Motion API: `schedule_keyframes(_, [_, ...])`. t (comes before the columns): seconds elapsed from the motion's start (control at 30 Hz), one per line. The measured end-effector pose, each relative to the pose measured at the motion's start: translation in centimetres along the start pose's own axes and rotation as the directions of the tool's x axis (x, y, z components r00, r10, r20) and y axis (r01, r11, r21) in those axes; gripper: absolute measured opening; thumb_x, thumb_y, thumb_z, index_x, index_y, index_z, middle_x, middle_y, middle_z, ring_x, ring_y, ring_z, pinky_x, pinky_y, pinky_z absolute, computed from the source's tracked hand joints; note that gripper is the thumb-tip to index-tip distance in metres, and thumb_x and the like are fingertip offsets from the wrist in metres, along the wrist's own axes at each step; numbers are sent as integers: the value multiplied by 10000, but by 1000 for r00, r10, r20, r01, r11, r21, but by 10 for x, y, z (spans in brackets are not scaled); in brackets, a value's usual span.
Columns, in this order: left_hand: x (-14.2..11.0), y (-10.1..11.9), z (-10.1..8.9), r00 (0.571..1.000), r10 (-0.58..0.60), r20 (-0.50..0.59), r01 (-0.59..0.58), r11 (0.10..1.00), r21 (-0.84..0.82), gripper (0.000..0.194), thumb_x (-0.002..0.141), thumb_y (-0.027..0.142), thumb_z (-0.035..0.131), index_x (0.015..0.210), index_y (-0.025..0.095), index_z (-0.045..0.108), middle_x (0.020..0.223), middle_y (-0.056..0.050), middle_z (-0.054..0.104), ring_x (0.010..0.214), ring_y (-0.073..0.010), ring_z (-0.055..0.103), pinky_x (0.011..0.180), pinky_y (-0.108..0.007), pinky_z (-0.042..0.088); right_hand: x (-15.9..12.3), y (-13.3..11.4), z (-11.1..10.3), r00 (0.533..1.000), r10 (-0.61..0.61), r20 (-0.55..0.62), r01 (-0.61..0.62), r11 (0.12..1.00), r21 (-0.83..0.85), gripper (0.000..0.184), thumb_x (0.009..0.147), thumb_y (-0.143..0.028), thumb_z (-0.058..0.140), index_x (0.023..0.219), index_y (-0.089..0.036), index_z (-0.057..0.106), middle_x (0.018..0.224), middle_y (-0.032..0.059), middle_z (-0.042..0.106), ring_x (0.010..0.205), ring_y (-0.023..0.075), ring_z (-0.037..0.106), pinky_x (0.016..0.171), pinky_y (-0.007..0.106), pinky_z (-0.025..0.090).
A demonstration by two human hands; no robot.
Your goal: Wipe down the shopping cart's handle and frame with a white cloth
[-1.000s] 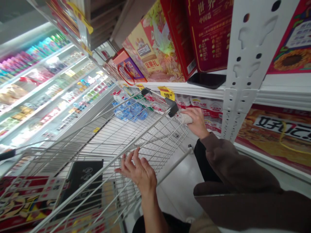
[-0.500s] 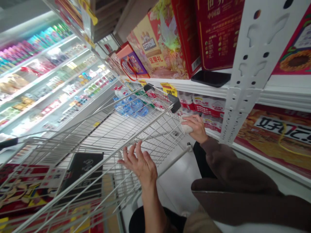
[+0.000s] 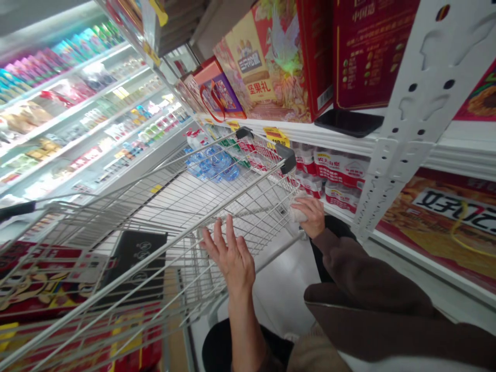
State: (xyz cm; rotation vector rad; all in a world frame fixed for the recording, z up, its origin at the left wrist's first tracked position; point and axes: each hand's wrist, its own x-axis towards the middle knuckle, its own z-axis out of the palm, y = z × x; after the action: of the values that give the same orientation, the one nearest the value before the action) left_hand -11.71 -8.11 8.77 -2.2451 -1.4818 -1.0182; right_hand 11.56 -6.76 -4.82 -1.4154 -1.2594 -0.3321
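Note:
A wire shopping cart (image 3: 248, 199) stands tilted across the view. My left hand (image 3: 234, 261) is open, its fingers spread at the cart's side wires just under the top rail; whether the fingertips press on the wires I cannot tell. My right hand (image 3: 313, 214) is closed around a bunched whitish cloth (image 3: 296, 207), which lies against the wires at the cart's end, below a dark grey corner cap (image 3: 285, 158). Part of the cloth is hidden by my fingers.
Shelving on the right holds gift boxes (image 3: 267, 77), a black phone (image 3: 349, 122) on its edge and packs of bottled water (image 3: 339, 170) below. A perforated white post (image 3: 411, 113) rises beside them. Blue water bottles (image 3: 217, 163) stand beyond the cart; a stocked cooler (image 3: 89, 113) is further left.
My right hand has moved slightly down with the cloth along the cart's end. My left hand has shifted a little right along the side wires. The shelf appears further right.

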Motion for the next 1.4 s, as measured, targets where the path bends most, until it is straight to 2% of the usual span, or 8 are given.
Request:
schedule_keyframes(0.13, [-2,-2,3,1000,9,-19,-9,1000,-17,514,1032,327,339,1521,186,410,1568,-157,375,1547,-333,98,1243,-613,82,7,-3,-4,997,13,-82,-14,1000,-16,340,767,-68,614,1008,-267,747,1154,20,731,1098,233,604,995,410,430])
schedule_keyframes(0.3, [-3,-2,5,1000,-1,-11,1,1000,-15,513,1031,321,339,1518,177,413,1569,-162,372,1546,-337,93,1242,-613,84,18,-9,3,998,-30,63,31,1000,-7,401,781,-53,573,1067,-290,726,1289,-6,689,1253,251,535,1074,451,386])
schedule_keyframes(0.53, [-2,0,8,1000,-25,-10,25,999,-43,505,1035,325,329,1515,195,421,1572,-137,374,1552,-314,85,1252,-586,74,10,-14,1,994,57,-98,-47,994,100,297,781,-79,603,1001,-234,730,1169,47,728,1106,232,624,996,417,487])
schedule_keyframes(0.7, [-3,2,9,998,-45,-34,43,997,-65,500,1036,336,334,1497,179,447,1564,-140,383,1556,-303,74,1256,-583,59,17,-17,4,1000,21,14,-21,998,60,353,753,-45,578,1007,-243,722,1285,31,692,1276,263,533,1078,478,435])
schedule_keyframes(0.93, [-4,1,10,999,-45,-29,42,996,-74,494,1031,312,351,1505,202,437,1564,-129,402,1559,-301,88,1255,-591,71,-3,-34,3,984,168,-61,-159,979,129,294,751,-105,592,993,-216,719,1198,94,667,1093,245,640,954,435,536])
schedule_keyframes(1.0, [-4,1,10,999,-44,-32,41,996,-74,493,1031,304,352,1503,191,439,1566,-135,396,1560,-302,80,1256,-588,72,4,-40,2,987,120,-105,-112,990,83,271,771,-127,619,998,-227,728,1231,96,638,1139,256,615,990,447,509])
schedule_keyframes(1.13, [-4,2,8,998,-51,-33,49,996,-81,490,1028,299,362,1500,193,444,1566,-131,398,1560,-298,80,1259,-580,74,15,-42,10,999,-46,27,46,999,1,320,802,-90,580,1029,-266,721,1194,45,696,1183,249,573,1049,454,434])
schedule_keyframes(1.4, [-3,2,8,999,-35,-5,34,996,-83,494,1026,284,370,1511,209,424,1561,-127,408,1558,-311,83,1246,-623,78,12,-32,1,998,-34,-59,38,996,82,249,773,-108,640,976,-230,717,1088,57,732,1050,245,610,960,430,472])
